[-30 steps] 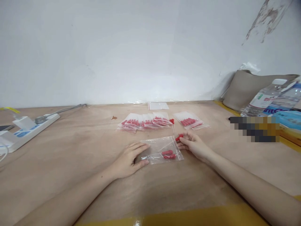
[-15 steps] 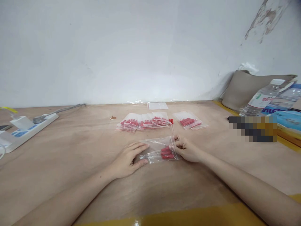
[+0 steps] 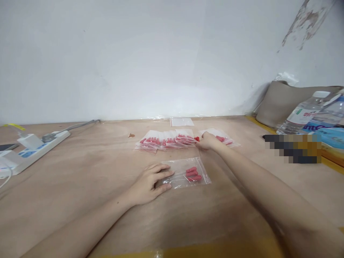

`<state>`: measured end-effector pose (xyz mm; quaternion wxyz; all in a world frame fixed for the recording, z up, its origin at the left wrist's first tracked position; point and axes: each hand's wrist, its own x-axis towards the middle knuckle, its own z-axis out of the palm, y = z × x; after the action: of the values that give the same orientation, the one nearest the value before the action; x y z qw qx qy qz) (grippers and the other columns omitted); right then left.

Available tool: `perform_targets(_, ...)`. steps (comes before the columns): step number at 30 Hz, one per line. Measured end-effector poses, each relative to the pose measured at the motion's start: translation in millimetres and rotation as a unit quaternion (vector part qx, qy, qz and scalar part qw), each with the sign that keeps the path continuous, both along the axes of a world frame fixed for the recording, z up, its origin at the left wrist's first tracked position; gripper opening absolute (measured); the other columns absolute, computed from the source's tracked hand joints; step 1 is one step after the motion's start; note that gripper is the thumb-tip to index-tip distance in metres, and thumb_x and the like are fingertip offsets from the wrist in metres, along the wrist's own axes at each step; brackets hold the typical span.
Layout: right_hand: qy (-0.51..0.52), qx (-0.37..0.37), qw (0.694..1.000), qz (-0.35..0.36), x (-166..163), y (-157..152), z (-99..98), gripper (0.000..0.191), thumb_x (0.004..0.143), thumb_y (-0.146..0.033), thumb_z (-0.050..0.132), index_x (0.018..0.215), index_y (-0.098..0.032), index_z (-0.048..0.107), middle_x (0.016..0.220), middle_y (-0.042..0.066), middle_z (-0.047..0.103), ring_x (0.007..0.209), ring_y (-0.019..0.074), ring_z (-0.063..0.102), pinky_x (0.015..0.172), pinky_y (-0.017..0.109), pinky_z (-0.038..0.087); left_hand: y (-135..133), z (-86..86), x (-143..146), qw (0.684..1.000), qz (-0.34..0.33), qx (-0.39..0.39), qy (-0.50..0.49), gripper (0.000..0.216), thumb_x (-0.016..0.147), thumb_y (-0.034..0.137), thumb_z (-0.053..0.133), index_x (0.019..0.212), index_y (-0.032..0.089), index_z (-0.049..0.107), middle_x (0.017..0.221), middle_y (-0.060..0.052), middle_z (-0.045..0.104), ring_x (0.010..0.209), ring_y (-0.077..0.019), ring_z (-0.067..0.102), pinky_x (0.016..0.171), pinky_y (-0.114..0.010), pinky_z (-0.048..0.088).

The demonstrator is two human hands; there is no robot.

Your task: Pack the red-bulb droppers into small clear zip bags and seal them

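Note:
A clear zip bag (image 3: pixel 178 181) lies flat on the table with several small red tapered pieces (image 3: pixel 192 173) inside, close to its zip end on the right. My left hand (image 3: pixel 152 183) is open, its fingertips resting on the bag's left end. Beyond the bag, my right hand (image 3: pixel 208 142) is closed at a loose red piece (image 3: pixel 197 138), its fingertips partly hidden. Filled zip bags (image 3: pixel 168 139) with more red pieces overlap in a row to the left of that hand. Another filled group of bags (image 3: pixel 225 138) lies behind it, partly covered.
An unfilled bag stack (image 3: pixel 182 122) lies near the wall. A white power strip (image 3: pixel 40 152) with plugs is at the left. On the right stand a water bottle (image 3: pixel 301 113), a grey-brown bag (image 3: pixel 274 102) and a blue packet (image 3: pixel 331 138). A pixelated patch hides something there.
My right hand has left the zip end of the bag and moved forward to the loose red piece. The bag now lies flat, with my left hand still on it.

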<state>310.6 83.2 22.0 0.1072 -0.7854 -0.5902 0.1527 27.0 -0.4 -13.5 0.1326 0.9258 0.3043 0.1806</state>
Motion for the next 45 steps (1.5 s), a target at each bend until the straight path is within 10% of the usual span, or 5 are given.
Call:
perform_targets(6,0.012,-0.051,0.999,0.007,-5,11,4.0,0.008,0.060,-0.016,0.061,0.063,-0.009,0.064,0.041,0.005,0.050,0.050,0.0200,0.055,0.046,0.027,0.038,0,-2.0,-1,1.000,0.000,0.000,0.002,0.038,0.086,0.040,0.053,0.123,0.030,0.053,0.127,-0.004,0.050,0.117,-0.0237,0.044,0.099,-0.043,0.036)
perform_targets(13,0.147,0.063,0.987,-0.017,23,-27,4.4,0.045,0.070,-0.020,0.055,0.113,-0.010,0.045,0.050,-0.002,0.052,0.047,0.0136,0.053,0.045,0.023,0.041,2,-1.4,-1,1.000,-0.002,0.004,0.009,0.038,0.087,0.041,0.051,0.123,0.030,0.052,0.128,-0.004,0.049,0.118,-0.0238,0.044,0.099,-0.043,0.036)
perform_targets(19,0.487,0.244,0.836,-0.063,17,-78,-31.3,0.051,0.066,-0.014,0.054,0.109,-0.023,0.029,0.057,-0.011,0.046,0.043,0.0114,0.054,0.042,0.023,0.048,0,-0.8,0,1.000,-0.002,0.012,0.026,0.036,0.088,0.040,0.050,0.123,0.031,0.053,0.129,-0.004,0.049,0.119,-0.0251,0.043,0.098,-0.046,0.034)
perform_targets(25,0.620,0.206,0.751,-0.098,-5,-94,-45.6,0.034,0.067,-0.014,0.059,0.087,-0.023,0.033,0.061,-0.007,0.056,0.053,0.0104,0.061,0.056,0.024,0.053,-3,1.8,1,1.000,-0.002,0.018,0.023,0.038,0.087,0.039,0.050,0.125,0.030,0.051,0.128,-0.005,0.049,0.117,-0.0254,0.043,0.098,-0.045,0.034)
perform_targets(45,0.473,-0.053,0.866,0.152,-9,-77,-37.7,0.034,0.063,-0.045,0.067,0.083,-0.017,0.066,0.054,-0.003,0.060,0.041,0.0058,0.048,0.036,0.016,0.033,-4,2.5,3,1.000,0.006,0.002,-0.006,0.049,0.085,0.041,0.053,0.130,0.024,0.043,0.129,-0.007,0.050,0.119,-0.0242,0.043,0.100,-0.043,0.035)
